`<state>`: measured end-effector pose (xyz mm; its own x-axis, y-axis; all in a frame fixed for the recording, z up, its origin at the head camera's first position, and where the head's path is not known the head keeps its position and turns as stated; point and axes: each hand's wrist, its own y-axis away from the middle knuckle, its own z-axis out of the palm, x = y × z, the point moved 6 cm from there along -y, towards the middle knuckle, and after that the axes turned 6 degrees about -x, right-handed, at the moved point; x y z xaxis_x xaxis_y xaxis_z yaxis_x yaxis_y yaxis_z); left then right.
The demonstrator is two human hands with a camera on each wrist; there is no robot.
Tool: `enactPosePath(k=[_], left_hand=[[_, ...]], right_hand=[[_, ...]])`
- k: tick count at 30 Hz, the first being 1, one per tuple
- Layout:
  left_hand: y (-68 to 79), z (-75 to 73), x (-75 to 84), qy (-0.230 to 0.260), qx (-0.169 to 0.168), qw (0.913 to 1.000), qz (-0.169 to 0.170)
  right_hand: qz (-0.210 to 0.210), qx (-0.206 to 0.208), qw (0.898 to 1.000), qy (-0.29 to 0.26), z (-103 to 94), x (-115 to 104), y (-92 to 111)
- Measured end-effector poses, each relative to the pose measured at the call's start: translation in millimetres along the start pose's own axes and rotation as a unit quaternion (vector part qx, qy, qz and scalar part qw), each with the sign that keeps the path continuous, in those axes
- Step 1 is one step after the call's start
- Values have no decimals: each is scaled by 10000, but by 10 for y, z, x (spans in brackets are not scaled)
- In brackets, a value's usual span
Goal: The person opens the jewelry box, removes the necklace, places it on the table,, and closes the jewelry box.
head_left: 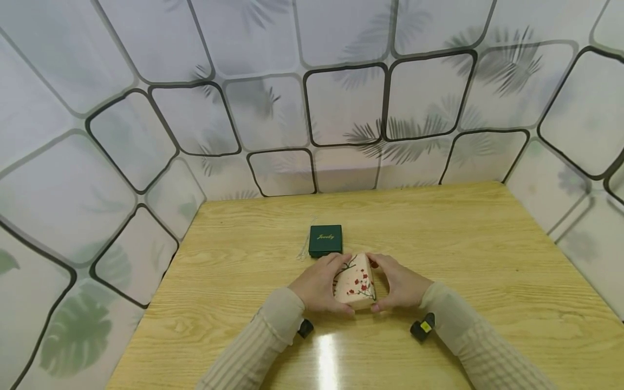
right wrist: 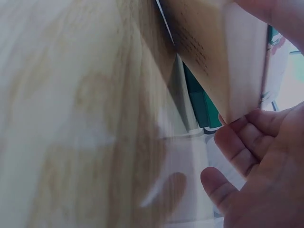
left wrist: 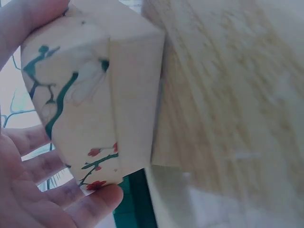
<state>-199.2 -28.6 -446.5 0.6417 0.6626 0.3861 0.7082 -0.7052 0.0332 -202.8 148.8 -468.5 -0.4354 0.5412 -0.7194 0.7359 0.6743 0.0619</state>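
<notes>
An indoor nook, whether in a home or workplace cannot be told: pale grey-white coverings (head_left: 346, 108) printed with dark rounded squares and grey-green leaves enclose three sides of a yellowish, wood-grained desk (head_left: 463, 233) with a glossy top.

Box (head_left: 359, 283), one: cream, printed with red blossoms and dark branches; lines of small dark lettering on another face. Blossoms upward, held from both sides, lower centre of frame.
</notes>
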Motion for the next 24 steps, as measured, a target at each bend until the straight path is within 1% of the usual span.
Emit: enactPosePath(k=[4, 11, 15, 18, 24], left_hand=[[-10, -33, 4, -46, 91, 9999, 3], [-3, -27, 2, 19, -35, 10000, -77], [25, -27, 7, 19, 11, 10000, 9], [56, -15, -4, 65, 11, 10000, 40], [94, 34, -64, 133, -43, 9999, -49]], right_hand=[[-51, 13, 10000, -69, -7, -3, 4], [-6, -52, 10000, -23, 4, 16, 1], [-27, -62, 10000, -7, 13, 29, -5], [-47, -77, 10000, 22, 17, 35, -9], [-27, -80, 9999, 71, 21, 46, -7]])
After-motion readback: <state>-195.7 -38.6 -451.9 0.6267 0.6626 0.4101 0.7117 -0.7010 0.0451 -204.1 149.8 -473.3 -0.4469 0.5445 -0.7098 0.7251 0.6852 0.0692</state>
